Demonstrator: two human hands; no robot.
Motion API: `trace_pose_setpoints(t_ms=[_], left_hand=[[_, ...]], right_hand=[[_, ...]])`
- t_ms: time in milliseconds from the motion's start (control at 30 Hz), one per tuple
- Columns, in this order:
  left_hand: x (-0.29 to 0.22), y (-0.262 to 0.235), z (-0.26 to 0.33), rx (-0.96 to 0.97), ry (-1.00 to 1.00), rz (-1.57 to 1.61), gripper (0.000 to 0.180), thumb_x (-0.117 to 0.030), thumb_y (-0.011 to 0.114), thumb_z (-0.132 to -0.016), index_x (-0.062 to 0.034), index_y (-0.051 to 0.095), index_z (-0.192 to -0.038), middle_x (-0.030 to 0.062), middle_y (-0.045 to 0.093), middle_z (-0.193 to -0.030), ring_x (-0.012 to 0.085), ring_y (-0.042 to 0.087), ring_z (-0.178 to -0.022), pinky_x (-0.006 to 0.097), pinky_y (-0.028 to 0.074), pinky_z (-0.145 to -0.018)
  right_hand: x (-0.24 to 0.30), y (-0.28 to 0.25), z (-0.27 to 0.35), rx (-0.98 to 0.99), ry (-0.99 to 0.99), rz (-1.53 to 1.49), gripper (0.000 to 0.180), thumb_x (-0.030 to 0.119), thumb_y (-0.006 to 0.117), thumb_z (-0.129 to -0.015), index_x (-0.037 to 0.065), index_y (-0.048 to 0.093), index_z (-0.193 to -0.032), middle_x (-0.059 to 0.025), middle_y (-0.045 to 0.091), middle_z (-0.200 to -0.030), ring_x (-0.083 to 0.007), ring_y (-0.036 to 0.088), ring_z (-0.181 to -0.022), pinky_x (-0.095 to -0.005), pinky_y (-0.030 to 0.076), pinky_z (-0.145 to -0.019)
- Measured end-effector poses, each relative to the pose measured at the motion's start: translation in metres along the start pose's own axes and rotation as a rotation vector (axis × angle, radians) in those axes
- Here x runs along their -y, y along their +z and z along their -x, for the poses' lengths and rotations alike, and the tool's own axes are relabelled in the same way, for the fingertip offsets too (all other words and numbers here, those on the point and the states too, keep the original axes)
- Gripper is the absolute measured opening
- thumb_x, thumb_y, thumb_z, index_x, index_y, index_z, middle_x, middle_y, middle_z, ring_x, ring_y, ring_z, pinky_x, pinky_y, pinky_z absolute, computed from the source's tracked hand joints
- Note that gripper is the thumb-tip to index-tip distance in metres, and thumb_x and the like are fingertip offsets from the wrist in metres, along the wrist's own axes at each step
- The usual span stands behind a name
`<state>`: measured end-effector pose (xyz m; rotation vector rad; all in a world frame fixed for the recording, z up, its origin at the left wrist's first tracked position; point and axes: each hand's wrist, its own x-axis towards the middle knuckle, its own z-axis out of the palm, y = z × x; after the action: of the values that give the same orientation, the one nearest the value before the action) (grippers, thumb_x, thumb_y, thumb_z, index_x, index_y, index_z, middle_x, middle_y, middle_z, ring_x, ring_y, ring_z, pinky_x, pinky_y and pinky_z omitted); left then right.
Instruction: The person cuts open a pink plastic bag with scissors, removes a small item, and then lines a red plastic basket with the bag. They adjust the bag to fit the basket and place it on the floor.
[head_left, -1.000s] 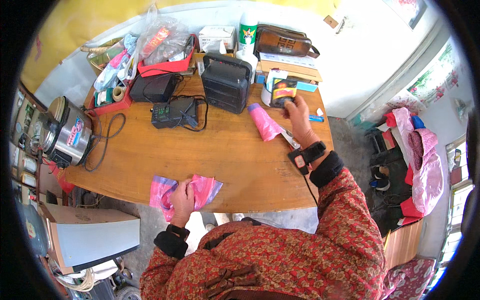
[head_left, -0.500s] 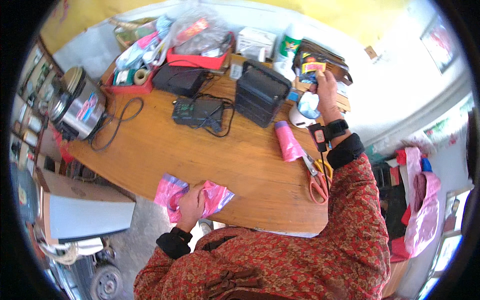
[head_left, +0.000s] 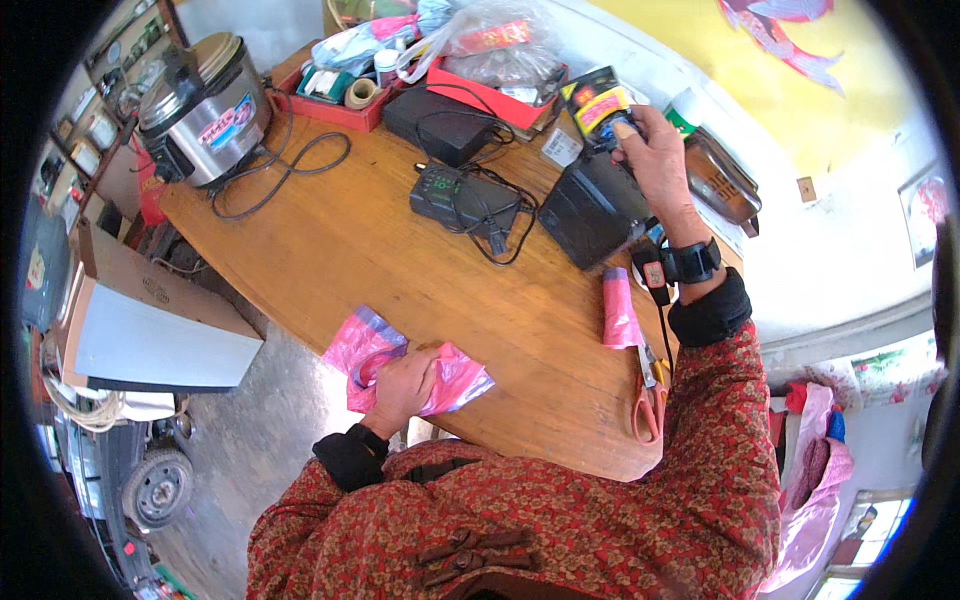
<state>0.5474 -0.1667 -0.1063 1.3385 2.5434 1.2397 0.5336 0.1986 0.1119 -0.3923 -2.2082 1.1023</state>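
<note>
My left hand point(head_left: 402, 386) is closed on a crumpled pink plastic bag point(head_left: 458, 382) with purple edges, at the near edge of the table. My right hand point(head_left: 657, 160) is raised at the back, above a black box point(head_left: 592, 210). Between its thumb and fingers it pinches a small black and yellow packet point(head_left: 598, 100). Below the right wrist stands a pink plastic roll point(head_left: 621, 312). Orange-handled scissors point(head_left: 648, 408) lie beside the right sleeve, their blades near that roll.
A black adapter with cables point(head_left: 462, 205) lies mid-table. Behind are another black box point(head_left: 437, 125), a red tray point(head_left: 340, 108) of small items and a red box point(head_left: 500, 98) with plastic bags. A metal cooker point(head_left: 212, 112) stands at left, a cardboard box point(head_left: 160, 310) below.
My right hand has carried the packet up and left from beside the white mug to above the black box. The left hand keeps hold of the pink bag. The view has turned.
</note>
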Motion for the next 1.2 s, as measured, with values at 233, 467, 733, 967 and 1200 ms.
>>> trace_pose_setpoints(t_ms=[233, 467, 733, 967, 1200], left_hand=[[0.002, -0.001, 0.002, 0.027, -0.013, -0.008, 0.018, -0.013, 0.054, -0.081, -0.0052, 0.059, -0.097, 0.0135, 0.063, -0.088, 0.0291, 0.062, -0.076, 0.037, 0.049, -0.063], [0.008, 0.003, 0.009, 0.028, -0.005, -0.017, 0.021, -0.017, 0.052, -0.084, -0.0065, 0.058, -0.102, 0.0124, 0.063, -0.091, 0.0284, 0.061, -0.080, 0.036, 0.049, -0.065], [0.009, -0.014, 0.014, -0.017, -0.101, 0.358, 0.021, -0.010, 0.050, -0.084, -0.0024, 0.055, -0.103, 0.0156, 0.062, -0.094, 0.0319, 0.060, -0.085, 0.035, 0.049, -0.071], [0.024, -0.135, 0.081, -0.272, -0.264, 0.814, 0.023, -0.009, 0.048, -0.087, -0.0010, 0.055, -0.107, 0.0013, 0.059, -0.090, 0.0087, 0.054, -0.082, 0.024, 0.046, -0.070], [0.032, -0.279, 0.185, -0.480, -0.395, 0.970, 0.018, -0.004, 0.047, -0.089, -0.0023, 0.054, -0.105, -0.0015, 0.056, -0.089, 0.0043, 0.050, -0.079, 0.019, 0.043, -0.070]], right_hand=[[0.008, 0.044, -0.026, 0.183, -0.188, 0.522, 0.031, 0.014, 0.054, -0.080, 0.001, 0.052, -0.108, -0.0204, 0.062, -0.088, -0.0319, 0.061, -0.077, -0.0406, 0.048, -0.068], [0.015, 0.067, 0.010, 0.228, -0.353, 0.547, 0.037, 0.021, 0.055, -0.080, 0.004, 0.050, -0.112, -0.0170, 0.057, -0.090, -0.0348, 0.056, -0.085, -0.0402, 0.044, -0.075], [0.024, 0.135, 0.171, 0.967, 0.027, 0.075, 0.068, 0.031, 0.070, -0.073, 0.001, 0.040, -0.127, -0.0114, 0.052, -0.117, -0.0212, 0.050, -0.109, -0.0350, 0.039, -0.093], [0.104, 0.201, 0.235, 1.155, 0.196, -0.098, 0.042, 0.024, 0.062, -0.079, 0.000, 0.052, -0.111, -0.0038, 0.056, -0.090, -0.0133, 0.054, -0.080, -0.0294, 0.046, -0.070], [0.226, 0.291, 0.263, 1.260, -0.144, -0.292, 0.027, 0.022, 0.052, -0.086, -0.002, 0.055, -0.096, -0.0040, 0.053, -0.078, -0.0114, 0.051, -0.074, -0.0271, 0.043, -0.065]])
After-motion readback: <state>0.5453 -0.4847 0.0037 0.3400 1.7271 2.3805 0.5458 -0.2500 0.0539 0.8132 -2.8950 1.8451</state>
